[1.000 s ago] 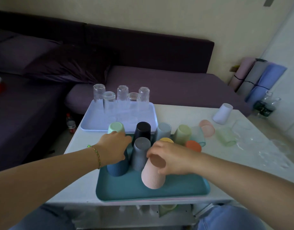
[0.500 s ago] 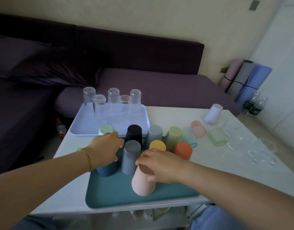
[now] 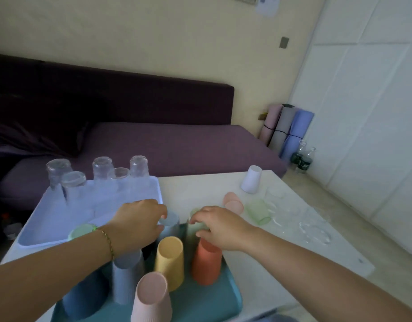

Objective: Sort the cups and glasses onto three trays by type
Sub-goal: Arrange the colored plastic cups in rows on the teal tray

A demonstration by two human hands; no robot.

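**Left hand (image 3: 137,219) closes its grip on the top of a pale blue cup (image 3: 171,223) at the 12 o'clock end of the teal tray (image 3: 232,296). The right hand (image 3: 214,226) curls at a pale green cup (image 3: 196,213) just beside it, and whether it has hold cannot be told.**

The sort looks roughly half done. Matte upturned cups, among them a yellow cup (image 3: 170,261), an orange cup (image 3: 206,268) and a ribbed pink cup (image 3: 151,300), crowd the teal tray at 6 o'clock. Clear glasses (image 3: 102,168) stand upturned on the lavender tray (image 3: 49,219) at 10 o'clock. A white cup (image 3: 251,180), translucent tumblers (image 3: 258,211) on their sides and clear glassware (image 3: 314,231) lie loose on the table (image 3: 200,187) at 2 o'clock. No third tray shows.
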